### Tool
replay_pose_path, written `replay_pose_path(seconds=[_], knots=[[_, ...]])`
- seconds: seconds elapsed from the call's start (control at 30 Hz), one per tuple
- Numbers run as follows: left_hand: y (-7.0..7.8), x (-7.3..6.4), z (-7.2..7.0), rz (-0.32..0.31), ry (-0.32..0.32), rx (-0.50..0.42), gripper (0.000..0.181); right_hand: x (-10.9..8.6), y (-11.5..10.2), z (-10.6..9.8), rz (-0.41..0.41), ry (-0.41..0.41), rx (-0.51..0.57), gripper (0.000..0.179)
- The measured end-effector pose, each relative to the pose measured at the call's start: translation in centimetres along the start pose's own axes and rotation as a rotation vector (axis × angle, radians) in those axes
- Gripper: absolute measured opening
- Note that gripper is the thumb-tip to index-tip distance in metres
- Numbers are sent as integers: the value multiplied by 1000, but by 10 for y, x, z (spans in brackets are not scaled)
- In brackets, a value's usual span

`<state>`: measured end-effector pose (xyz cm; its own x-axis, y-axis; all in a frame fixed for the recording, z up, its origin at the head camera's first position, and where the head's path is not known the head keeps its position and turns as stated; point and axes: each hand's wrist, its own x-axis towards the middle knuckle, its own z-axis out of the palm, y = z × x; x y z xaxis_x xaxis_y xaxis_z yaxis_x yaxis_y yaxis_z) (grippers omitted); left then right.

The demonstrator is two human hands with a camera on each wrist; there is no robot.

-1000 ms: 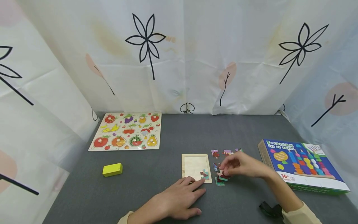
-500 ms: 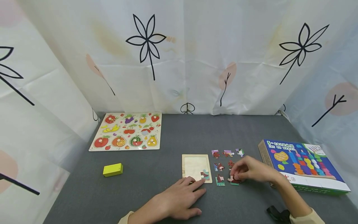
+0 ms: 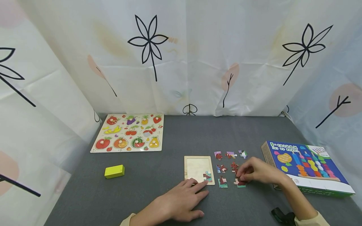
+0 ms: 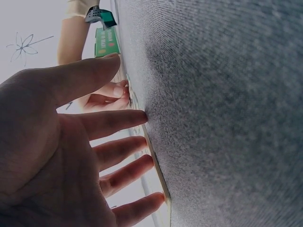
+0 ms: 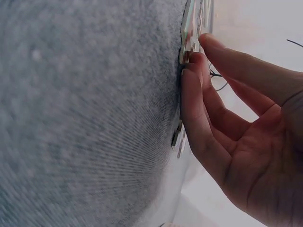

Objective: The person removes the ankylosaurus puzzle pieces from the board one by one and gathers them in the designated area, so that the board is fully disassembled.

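A shallow wooden puzzle tray (image 3: 195,163) lies on the grey table, with one teal and brown puzzle piece (image 3: 207,176) in its lower right corner. My left hand (image 3: 182,199) rests at the tray's near edge, fingers spread and fingertips touching the rim. To the right, several loose jigsaw pieces (image 3: 222,169) lie in rough rows. My right hand (image 3: 258,171) pinches a brown and green puzzle piece (image 3: 241,185) at the near right of these rows, low at the table. Its fingers hide part of that piece. In the right wrist view, thumb and fingertips (image 5: 213,42) meet at the piece's edge.
A fruit peg puzzle board (image 3: 127,133) lies at the back left, and a yellow block (image 3: 114,171) in front of it. A blue and green toy box (image 3: 308,168) stands right of my right hand. White patterned cloth (image 3: 181,62) hangs behind the table.
My right hand has carried the brown and green piece rightward from the column beside the tray, down to the near right of the loose pieces. The left hand has stayed still.
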<state>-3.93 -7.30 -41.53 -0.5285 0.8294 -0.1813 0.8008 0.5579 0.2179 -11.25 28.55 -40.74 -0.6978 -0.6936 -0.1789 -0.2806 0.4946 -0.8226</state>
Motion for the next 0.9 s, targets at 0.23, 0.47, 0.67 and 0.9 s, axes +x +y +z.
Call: replay_pose_path(seconds=[0.23, 0.47, 0.67, 0.9], knots=[[0, 0, 0, 3, -2, -3, 62, 1, -5, 0, 17, 22, -10, 12], [1, 0, 0, -5, 1, 10, 62, 9, -14, 5, -25, 34, 20, 14], [0, 0, 0, -8, -3, 12, 63, 21, -20, 11, -84, 38, 61, 16], [0, 0, 0, -3, 1, 16, 62, 35, -22, 18, -108, 24, 86, 17]])
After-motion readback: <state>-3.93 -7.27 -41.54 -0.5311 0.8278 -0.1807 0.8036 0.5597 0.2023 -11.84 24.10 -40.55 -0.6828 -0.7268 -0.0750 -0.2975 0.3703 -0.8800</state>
